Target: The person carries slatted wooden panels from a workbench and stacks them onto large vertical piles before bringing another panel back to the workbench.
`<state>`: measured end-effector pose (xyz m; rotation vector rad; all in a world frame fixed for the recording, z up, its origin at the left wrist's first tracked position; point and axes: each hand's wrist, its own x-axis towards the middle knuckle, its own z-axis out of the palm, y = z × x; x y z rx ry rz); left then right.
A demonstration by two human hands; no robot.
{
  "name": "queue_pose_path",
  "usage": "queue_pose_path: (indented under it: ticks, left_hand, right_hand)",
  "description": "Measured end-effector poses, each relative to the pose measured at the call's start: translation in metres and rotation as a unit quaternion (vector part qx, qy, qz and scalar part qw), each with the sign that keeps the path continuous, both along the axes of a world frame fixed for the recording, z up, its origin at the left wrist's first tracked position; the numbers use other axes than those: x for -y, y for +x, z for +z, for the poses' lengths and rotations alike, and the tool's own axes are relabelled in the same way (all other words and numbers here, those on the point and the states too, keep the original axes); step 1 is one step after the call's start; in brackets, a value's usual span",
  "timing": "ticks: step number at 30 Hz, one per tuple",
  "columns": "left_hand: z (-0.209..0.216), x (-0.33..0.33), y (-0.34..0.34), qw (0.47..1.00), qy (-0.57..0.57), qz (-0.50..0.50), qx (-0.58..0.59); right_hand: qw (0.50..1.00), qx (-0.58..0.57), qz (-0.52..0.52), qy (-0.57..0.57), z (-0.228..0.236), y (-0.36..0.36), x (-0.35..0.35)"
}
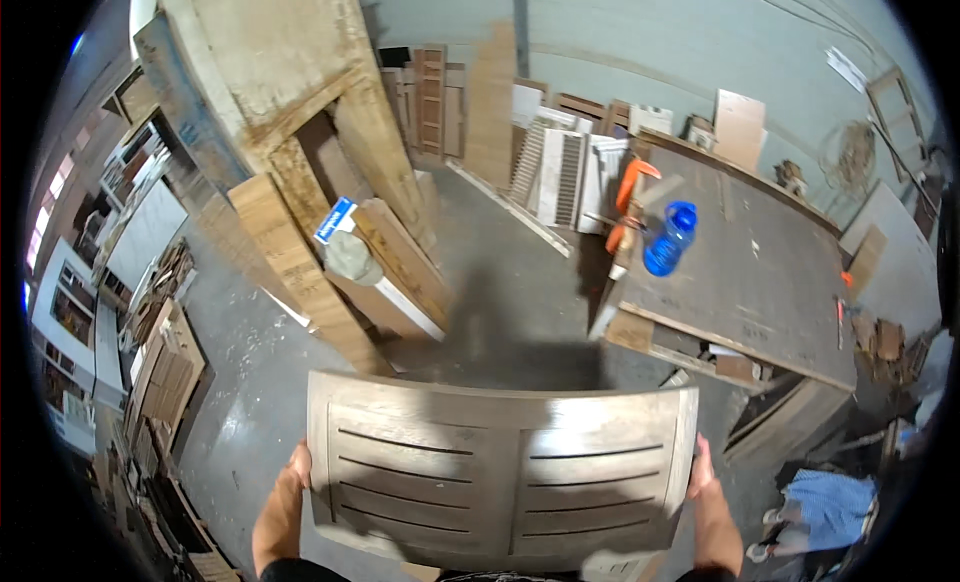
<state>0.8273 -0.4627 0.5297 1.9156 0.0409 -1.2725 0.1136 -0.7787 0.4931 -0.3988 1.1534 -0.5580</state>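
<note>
A grey-brown wooden panel [500, 422] with two columns of long horizontal slots spans the space in front of me at the bottom of the view. My left hand [300, 464] is closed on its left edge. On the opposite edge, my right hand [703, 467] grips the panel at about the same height. Fingers of both hands are partly hidden behind the panel. Dark shadows fall across its face, and its top edge looks slightly curved.
Ahead on the right stands a workbench [740, 282] with a blue plastic bottle [672, 240] and an orange clamp [628, 187] at its edge. Left of centre, boards [400, 262] lean by a tall, stained machine [270, 42]. Slatted panels [562, 177] lean along the back wall.
</note>
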Motion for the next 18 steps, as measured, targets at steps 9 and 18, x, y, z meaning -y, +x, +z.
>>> queue_pose_path:
  ticks: [9,18]
  left_hand:
    - [-0.024,0.004,-0.009,0.958,-0.166,0.231,-0.037]
    - [-0.092,0.245,0.062,0.916,-0.206,0.343,-0.030]
  right_hand:
    - [0.926,-0.131,0.323,-0.143,-0.023,0.270,0.306]
    - [0.916,-0.047,0.395,-0.044,-0.045,0.500,0.648]
